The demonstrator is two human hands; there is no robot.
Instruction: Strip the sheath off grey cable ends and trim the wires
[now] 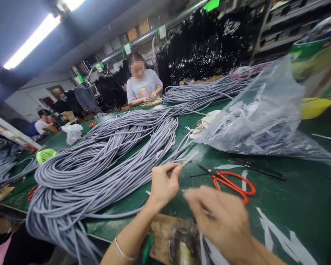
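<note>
My left hand [165, 184] is closed in a pinch. A thin pale strip [191, 158] sticks out past its fingertips, over the green table. Close by on the right, my right hand [220, 211] is blurred, its fingers curled in; a small dark, shiny bit shows between them, too unclear to name. Below the hands is a wooden board [161, 235] with a lump wrapped in clear plastic [183, 239] on it. Orange-handled scissors [233, 184] lie open beyond my right hand. A large bundle of grey cables [105, 165] spreads to the left.
A clear plastic bag [253, 121] full of pale scraps stands at right, near a dark slim tool [260, 169]. White strips [284, 235] lie at front right. Across the table [306, 191] a person [143, 84] works with both hands. A green basket [46, 156] sits left.
</note>
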